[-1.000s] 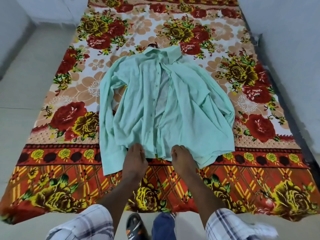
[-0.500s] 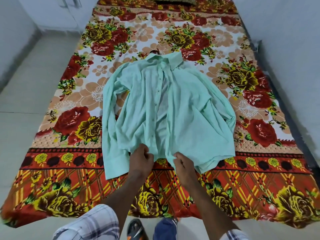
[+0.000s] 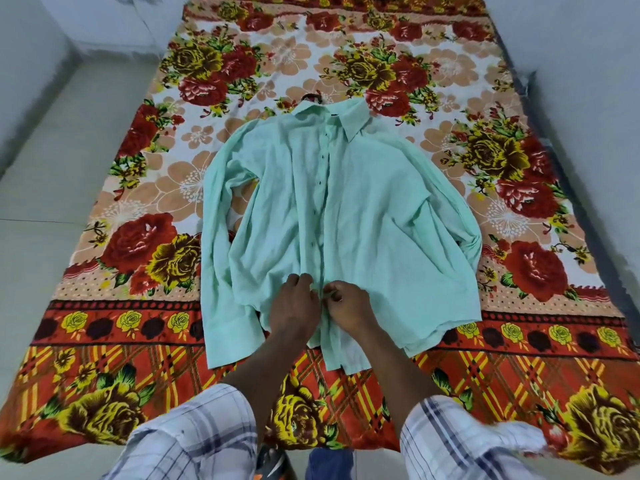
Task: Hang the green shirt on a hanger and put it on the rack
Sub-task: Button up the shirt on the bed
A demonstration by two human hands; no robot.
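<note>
Early stage: green shirt (image 3: 346,209) lies flat on bed (image 3: 131,341), stretching away from the hands; left hand (image 3: 294,304) and right hand (image 3: 348,301) meet, pinching its lower front edges; no rack visible, hanging not yet done.

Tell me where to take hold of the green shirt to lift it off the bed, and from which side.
Grip the green shirt at its collar, coming from above at the far end. It lies flat, front up, collar farthest from the person, so a lift there should let the body hang straight.
</note>
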